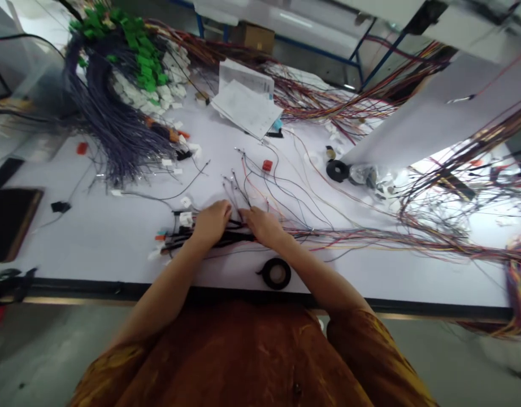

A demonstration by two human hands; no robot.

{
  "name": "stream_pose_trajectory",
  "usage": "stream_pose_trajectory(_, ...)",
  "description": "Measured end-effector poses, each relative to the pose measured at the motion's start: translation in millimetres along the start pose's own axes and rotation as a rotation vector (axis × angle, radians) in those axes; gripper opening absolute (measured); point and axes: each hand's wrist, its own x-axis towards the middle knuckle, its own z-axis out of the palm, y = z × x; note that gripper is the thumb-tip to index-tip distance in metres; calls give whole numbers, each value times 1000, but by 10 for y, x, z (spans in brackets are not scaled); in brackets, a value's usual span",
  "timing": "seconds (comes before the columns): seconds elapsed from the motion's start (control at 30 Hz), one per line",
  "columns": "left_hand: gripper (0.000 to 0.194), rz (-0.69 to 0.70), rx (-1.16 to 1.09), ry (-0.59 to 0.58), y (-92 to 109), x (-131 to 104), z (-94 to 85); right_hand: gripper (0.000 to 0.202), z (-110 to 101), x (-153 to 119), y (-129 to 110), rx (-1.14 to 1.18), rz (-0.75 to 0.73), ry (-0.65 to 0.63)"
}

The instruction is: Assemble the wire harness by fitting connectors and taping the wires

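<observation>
A wire harness (233,238), partly wrapped in black tape, lies along the front of the white table. My left hand (212,222) rests over its taped part, fingers curled and pinching thin wires. Just to its right my right hand (263,226) also has its fingers closed on wires of the same harness. Dark wire ends with metal terminals (233,180) stick up and away between and beyond my fingertips. White, orange and blue connectors sit at the left end of the harness. A roll of black tape (266,274) lies flat in front of my right forearm.
Purple wires (116,133) with green and white connectors are heaped at the back left. Papers (247,107) lie at the back middle beside long red and brown wires. A red connector (267,165) and another black tape roll (333,170) lie beyond my hands.
</observation>
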Motion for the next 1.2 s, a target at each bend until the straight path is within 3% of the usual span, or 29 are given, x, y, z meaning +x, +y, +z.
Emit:
stream_pose_trajectory(0.13, 17, 45, -26, 106, 70, 3, -103, 42, 1, 86, -115, -17, -59, 13)
stream_pose_trajectory(0.23, 14, 41, -400, 240, 164, 75, -124, 34, 15, 115, -142, 43, -140, 43)
stream_pose_trajectory(0.33, 9, -150, -794, 315, 141, 156, -28, 45, 12, 101, -109, 63, -204, 93)
stream_pose_trajectory(0.43, 14, -377, -1107, 307, 35, 199, 73, 43, -83, 163, -26, 86, -173, 140)
stream_pose_trajectory(0.57, 19, -470, -1453, 286, -51, 204, 98, 26, -484, 567, 382, 187, -47, 249)
stream_pose_trajectory(0.63, 19, -456, -1520, 269, -60, 201, 90, 33, -767, 880, 776, 156, 68, 366)
stream_pose_trajectory(0.73, 23, -468, -1554, 233, -63, 201, 89, 29, -1139, 1331, 1445, 21, 414, 606)
stream_pose_trajectory(0.83, 26, -494, -1571, 223, -55, 198, 96, 31, -1337, 1631, 1913, -67, 670, 534)
stream_pose_trajectory(0.93, 29, -511, -1550, 227, -23, 189, 82, 20, -1377, 1769, 2064, -67, 658, 458)
stream_pose_trajectory(1.07, 32, -478, -1560, 203, 16, 176, 51, 28, -1325, 1827, 2019, -119, 544, 537)
stream_pose_trajectory(1.2, 35, -462, -1636, 211, -2, 156, 31, 19, -1296, 1808, 1951, -191, 622, 424)
